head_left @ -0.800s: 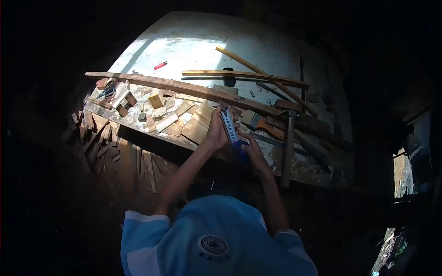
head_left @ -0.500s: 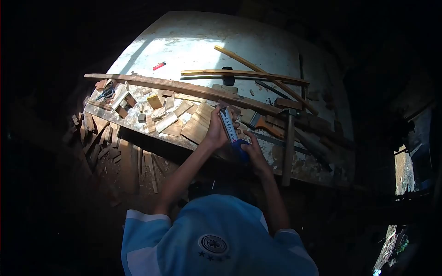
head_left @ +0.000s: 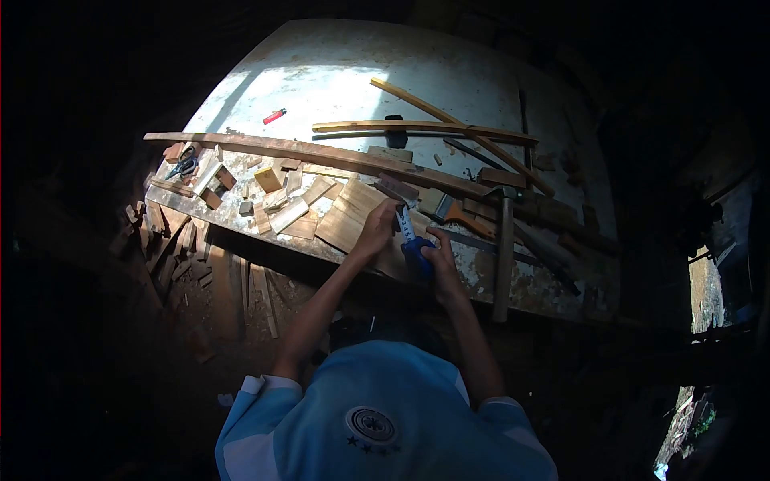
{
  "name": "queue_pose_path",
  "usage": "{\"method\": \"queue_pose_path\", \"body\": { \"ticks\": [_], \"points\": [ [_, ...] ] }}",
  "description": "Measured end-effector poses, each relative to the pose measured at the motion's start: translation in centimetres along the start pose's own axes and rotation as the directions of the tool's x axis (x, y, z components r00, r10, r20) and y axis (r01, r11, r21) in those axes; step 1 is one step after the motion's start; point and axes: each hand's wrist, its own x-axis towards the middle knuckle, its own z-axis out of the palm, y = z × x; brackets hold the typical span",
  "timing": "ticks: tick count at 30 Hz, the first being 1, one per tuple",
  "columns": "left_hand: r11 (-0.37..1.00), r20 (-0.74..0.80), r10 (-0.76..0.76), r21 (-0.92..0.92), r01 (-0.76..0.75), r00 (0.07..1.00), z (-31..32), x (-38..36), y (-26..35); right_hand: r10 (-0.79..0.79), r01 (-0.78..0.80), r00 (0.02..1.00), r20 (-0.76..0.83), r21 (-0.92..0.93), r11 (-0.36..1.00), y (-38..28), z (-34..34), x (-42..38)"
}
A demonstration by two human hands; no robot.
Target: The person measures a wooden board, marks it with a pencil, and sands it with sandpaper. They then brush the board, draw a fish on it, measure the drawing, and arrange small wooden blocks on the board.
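My right hand (head_left: 443,260) is wrapped round the blue case of a tape measure (head_left: 416,255) just over the front edge of the workbench. A short length of its white numbered blade (head_left: 407,225) sticks out, pointing away from me. My left hand (head_left: 377,231) pinches the blade near its free end. Part of that end is hidden by the fingers. Just beyond the left hand lie a small brown wood block (head_left: 397,187) and a flat, pale board (head_left: 350,213).
The workbench (head_left: 321,48) carries a long dark plank (head_left: 273,147), several wood offcuts, a hammer (head_left: 503,248), an orange-handled tool (head_left: 469,220), crossed thin strips (head_left: 417,126), a red lighter (head_left: 274,116) and scissors (head_left: 186,160). Scrap wood (head_left: 224,280) lies on the floor at left.
The exposed blade has become shorter, with fewer numbers showing. My left hand has come down slightly, nearer the tape measure's case, and the brown block beyond it shows more.
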Motion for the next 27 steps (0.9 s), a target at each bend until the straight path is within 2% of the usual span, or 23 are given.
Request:
{"method": "queue_pose_path", "body": {
  "ticks": [1,2,5,6,7,8,9,10,12,13,14,15,16,17,18,20,23,25,27],
  "points": [
    [0.96,0.076,0.133,0.237,-0.148,0.988,-0.4,-0.4,0.1,-0.004,0.004,0.999,-0.043,0.008,1.0,-0.5,0.1,-0.1],
    [0.845,0.18,0.24,0.446,-0.297,0.954,-0.8,-0.9,0.2,-0.007,0.008,0.996,-0.085,0.015,1.0,-0.7,0.0,-0.3],
    [0.823,0.147,0.036,0.557,-0.112,0.989,-2.9,-2.5,-0.1,-0.003,-0.008,0.979,-0.202,-0.055,0.998,0.2,-2.7,0.8],
    [0.835,0.096,0.042,0.544,-0.088,0.994,-3.6,-2.9,-0.9,-0.032,0.021,0.968,-0.248,-0.047,0.999,-0.2,-3.1,0.4],
    [0.883,0.06,0.011,0.467,-0.038,0.998,-4.4,-3.4,-0.9,-0.142,0.052,0.95,-0.279,-0.306,0.951,0.4,-4.3,0.5],
    [0.923,0.03,-0.027,0.385,0.014,0.999,-5.2,-3.9,-1.0,-0.25,0.059,0.925,-0.285,-0.543,0.837,1.7,-6.0,0.9],
    [0.952,0.004,-0.07,0.298,0.066,0.998,-5.9,-4.3,-1.1,-0.353,0.046,0.898,-0.261,-0.744,0.667,2.4,-7.0,1.0],
    [0.987,-0.03,-0.097,0.122,0.1,0.995,-6.9,-4.6,-2.5,-0.352,0.002,0.899,-0.262,-0.8,0.6,1.2,-6.5,0.0],
    [0.961,-0.099,-0.173,-0.233,0.147,0.98,-8.9,-5.0,-6.0,-0.488,0.108,0.869,-0.079,-0.933,0.343,3.1,-8.7,-0.2],
    [0.952,-0.146,-0.212,-0.255,0.17,0.966,-9.1,-5.6,-5.5,-0.531,0.168,0.846,0.036,-0.965,0.202,4.3,-9.9,-0.1],
    [0.942,-0.197,-0.252,-0.276,0.193,0.948,-9.0,-6.4,-4.3,-0.544,0.202,0.835,0.076,-0.963,0.176,5.2,-10.5,0.0],
    [0.931,-0.247,-0.289,-0.298,0.211,0.925,-8.8,-7.0,-3.1,-0.523,0.192,0.851,0.052,-0.957,0.216,5.3,-10.4,-0.1],
    [0.948,-0.304,-0.279,-0.239,0.21,0.911,-8.5,-7.7,-2.1,-0.499,0.179,0.866,0.029,-0.95,0.255,5.0,-10.1,-0.3],
    [0.945,-0.302,-0.293,-0.236,0.227,0.907,-8.6,-8.2,-2.3,-0.473,0.16,0.881,0.001,-0.942,0.295,4.9,-9.8,-0.4],
    [0.942,-0.296,-0.307,-0.233,0.244,0.904,-8.8,-8.7,-2.6,-0.489,0.196,0.869,0.072,-0.959,0.206,5.0,-9.9,-0.3],
    [0.924,-0.317,-0.366,-0.233,0.303,0.875,-9.2,-9.6,-2.9,-0.473,0.183,0.877,0.082,-0.968,0.173,4.8,-9.5,-0.4],
    [0.927,-0.307,-0.374,-0.134,0.349,0.875,-10.4,-9.9,-3.3,-0.479,0.186,0.872,0.097,-0.973,0.14,4.9,-9.7,0.0],
    [0.969,-0.385,-0.091,0.178,0.171,0.918,-12.4,-9.1,-6.9,-0.489,0.177,0.868,0.084,-0.973,0.147,5.6,-10.1,0.1],
    [0.859,-0.363,0.164,0.51,0.048,0.917,-13.8,-8.1,-7.4,-0.463,0.151,0.885,0.06,-0.975,0.163,5.5,-10.1,0.1]
  ]
}}
